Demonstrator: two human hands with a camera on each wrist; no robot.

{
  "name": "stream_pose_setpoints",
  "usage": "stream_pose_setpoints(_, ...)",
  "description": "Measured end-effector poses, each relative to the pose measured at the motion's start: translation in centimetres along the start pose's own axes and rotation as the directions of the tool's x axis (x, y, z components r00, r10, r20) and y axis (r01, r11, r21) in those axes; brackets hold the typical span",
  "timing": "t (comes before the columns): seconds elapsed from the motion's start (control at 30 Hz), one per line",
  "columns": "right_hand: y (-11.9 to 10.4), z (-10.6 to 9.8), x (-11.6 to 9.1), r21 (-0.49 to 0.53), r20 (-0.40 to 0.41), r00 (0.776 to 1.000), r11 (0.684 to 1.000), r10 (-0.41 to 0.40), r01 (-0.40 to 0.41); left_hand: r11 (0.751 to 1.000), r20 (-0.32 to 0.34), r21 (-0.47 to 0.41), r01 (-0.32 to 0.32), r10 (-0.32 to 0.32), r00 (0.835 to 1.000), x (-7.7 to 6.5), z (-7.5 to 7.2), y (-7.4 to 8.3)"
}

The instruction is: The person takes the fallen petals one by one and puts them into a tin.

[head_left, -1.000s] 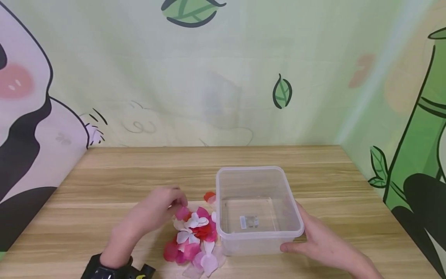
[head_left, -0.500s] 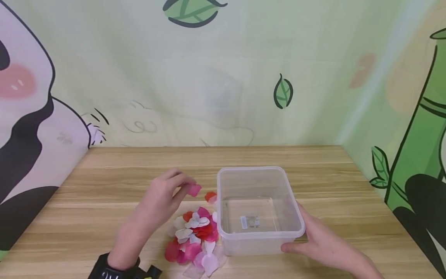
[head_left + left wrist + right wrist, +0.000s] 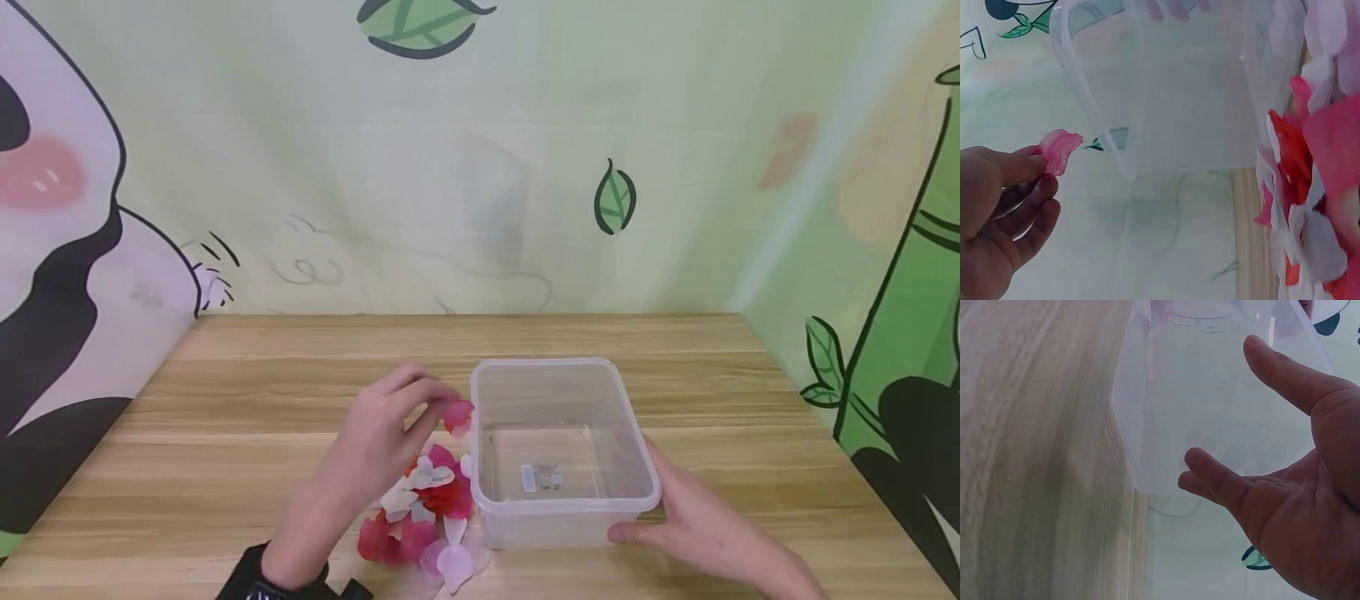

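My left hand (image 3: 393, 429) pinches a pink artificial petal (image 3: 1060, 152) between thumb and fingertips, just left of the upper left rim of a clear square plastic container (image 3: 562, 505). In the left wrist view the petal is raised beside the container's wall. A pile of red, pink and white fabric petals (image 3: 442, 498) lies below that hand, close against the container's left side. At the container's lower right corner rests my right hand (image 3: 701, 521), thumb along the front wall and fingers at the right side. The right wrist view shows those fingers extended and spread against the plastic.
The wooden tabletop (image 3: 337, 337) runs back to a printed backdrop (image 3: 450, 167) with leaves and a panda. A label (image 3: 542, 477) shows on the container's floor. A dark strap (image 3: 281, 575) sits on the left wrist.
My left hand has lifted a pink petal from the pile and moved it up and to the right, toward the container's rim. The right hand has stayed at the container.
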State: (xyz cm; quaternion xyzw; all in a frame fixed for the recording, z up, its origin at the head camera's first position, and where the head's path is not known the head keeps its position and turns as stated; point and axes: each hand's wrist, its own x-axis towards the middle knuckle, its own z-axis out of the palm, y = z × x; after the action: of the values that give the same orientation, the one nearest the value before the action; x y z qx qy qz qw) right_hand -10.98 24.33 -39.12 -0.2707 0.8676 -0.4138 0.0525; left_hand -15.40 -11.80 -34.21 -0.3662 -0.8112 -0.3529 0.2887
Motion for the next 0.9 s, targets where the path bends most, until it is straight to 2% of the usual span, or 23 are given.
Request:
stream_pose_setpoints(0.23, -0.1, 0.0, 0.0, -0.004, 0.0, 1.0, 1.0, 0.004, -0.004, 0.998, -0.019, -0.054, -0.031, 0.03, 0.999, 0.5, 1.1, 1.0)
stream_pose_setpoints(0.5, 0.0, 0.0, 0.0, -0.005, -0.002, 1.0, 1.0, -0.002, 0.002, 0.99, 0.027, -0.128, -0.061, 0.065, 0.998, 0.4, 2.3, 1.4)
stream_pose_setpoints(0.9, 0.2, 0.0, 0.0, 0.027, 0.005, 1.0, 1.0, -0.003, 0.003, 0.986, 0.085, -0.136, -0.094, 0.106, 0.991, 0.3, 3.1, 1.3)
